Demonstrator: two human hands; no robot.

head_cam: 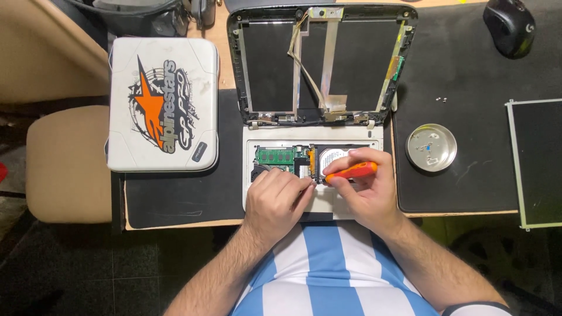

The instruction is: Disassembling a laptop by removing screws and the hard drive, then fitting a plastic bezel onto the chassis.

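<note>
Both hands over the opened laptop (316,175)
Right hand (369,193) clamps an orange screwdriver (351,171) onto its drive; left hand (278,199), curled, steadies the tip.

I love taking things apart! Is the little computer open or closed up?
Open. The small laptop has its screen panel out, showing bare frame and ribbon cables, and its base shows a green memory stick and a drive.

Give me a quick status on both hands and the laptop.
Right hand grips orange screwdriver, tip down at the opened laptop base. Left hand rests beside the tip, fingers on the base. Nothing in the way.
</note>
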